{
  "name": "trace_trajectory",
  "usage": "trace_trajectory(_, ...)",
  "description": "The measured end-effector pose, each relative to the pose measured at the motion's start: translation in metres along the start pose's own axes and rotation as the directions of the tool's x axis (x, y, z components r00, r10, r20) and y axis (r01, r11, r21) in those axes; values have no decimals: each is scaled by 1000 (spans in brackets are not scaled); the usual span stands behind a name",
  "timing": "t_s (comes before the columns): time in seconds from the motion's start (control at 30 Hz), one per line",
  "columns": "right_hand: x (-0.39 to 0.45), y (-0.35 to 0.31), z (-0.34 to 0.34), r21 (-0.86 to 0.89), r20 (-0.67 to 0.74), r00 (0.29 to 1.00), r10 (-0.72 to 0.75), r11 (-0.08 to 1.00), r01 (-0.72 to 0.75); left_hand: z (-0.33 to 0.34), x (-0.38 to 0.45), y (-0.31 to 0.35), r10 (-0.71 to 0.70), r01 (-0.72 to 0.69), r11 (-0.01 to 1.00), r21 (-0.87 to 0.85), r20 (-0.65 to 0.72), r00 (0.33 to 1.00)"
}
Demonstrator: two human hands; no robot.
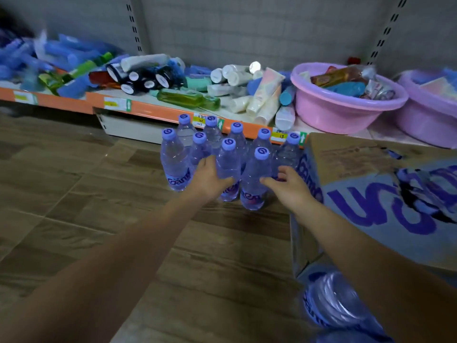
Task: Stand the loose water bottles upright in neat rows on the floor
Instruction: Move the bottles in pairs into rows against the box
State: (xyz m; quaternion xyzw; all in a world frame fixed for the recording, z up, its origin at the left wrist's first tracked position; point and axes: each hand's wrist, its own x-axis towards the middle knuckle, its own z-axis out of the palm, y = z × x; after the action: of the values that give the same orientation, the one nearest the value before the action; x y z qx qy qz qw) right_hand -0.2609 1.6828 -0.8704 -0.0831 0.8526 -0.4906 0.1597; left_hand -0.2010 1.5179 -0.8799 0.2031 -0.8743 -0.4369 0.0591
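Observation:
Several clear water bottles with purple caps and purple labels stand upright in two rough rows on the wood-look floor (74, 194), in front of a low shelf. My left hand (210, 177) reaches in with fingers spread and touches the front middle bottle (228, 167). My right hand (288, 184) is open, its fingertips against the front right bottle (254, 179). Neither hand closes around a bottle. A loose bottle (336, 300) lies on its side at the bottom right, under my right forearm.
A cardboard box (371, 184) with purple print stands right of the bottles. Behind them runs a low shelf with an orange edge (153, 112), piled with tubes, jars and a green bottle. Two pink basins (341, 107) hold goods at the right.

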Motion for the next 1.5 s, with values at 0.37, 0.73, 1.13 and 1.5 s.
trace_trajectory(0.37,37,7,32,-73,-83,997,0,997,-7,23,56,2,80,-67,966,250,-40,996)
trace_trajectory(0.73,-13,22,40,-161,-155,979,-135,981,110,19,-7,-14,177,-164,968,189,-52,983)
trace_trajectory(1.13,-203,34,35,-188,189,980,-63,977,99,-25,-163,-10,55,-124,926,356,195,979)
trace_trajectory(1.5,-359,141,-148,-160,406,914,0,984,72,94,-286,79,170,-449,877,171,763,623)
